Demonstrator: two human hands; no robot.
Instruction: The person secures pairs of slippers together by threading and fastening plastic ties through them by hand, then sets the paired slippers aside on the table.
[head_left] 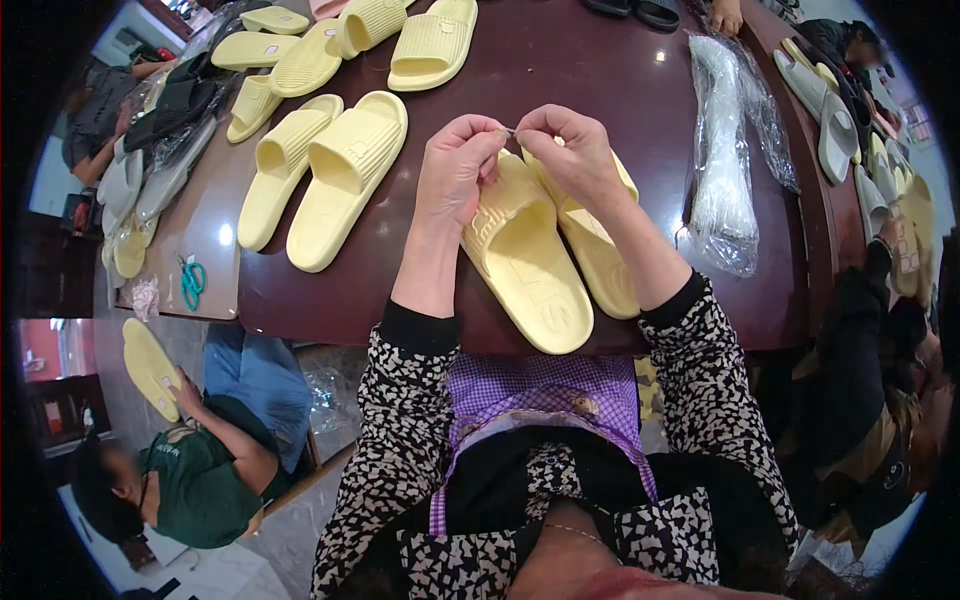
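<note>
My left hand (458,172) and my right hand (575,152) meet above the far ends of a pair of pale yellow slide slippers. Both hands are closed in a pinch, fingertips almost touching. Between them is something small and thin that I cannot make out. The left slipper (535,285) lies sole down under my wrists, toward the table's near edge. Beside it, the right slipper (605,262) is partly covered by my right hand and forearm. Another yellow pair, a slipper (345,190) and its mate (275,190), lies just left of my left hand.
More yellow slippers (430,50) lie along the far left of the dark red table (620,70). A clear bag of thin whitish strands (725,150) is at the right. Teal-handled scissors (192,283) lie at the left. A person (215,465) holding a slipper sits nearby; others work around.
</note>
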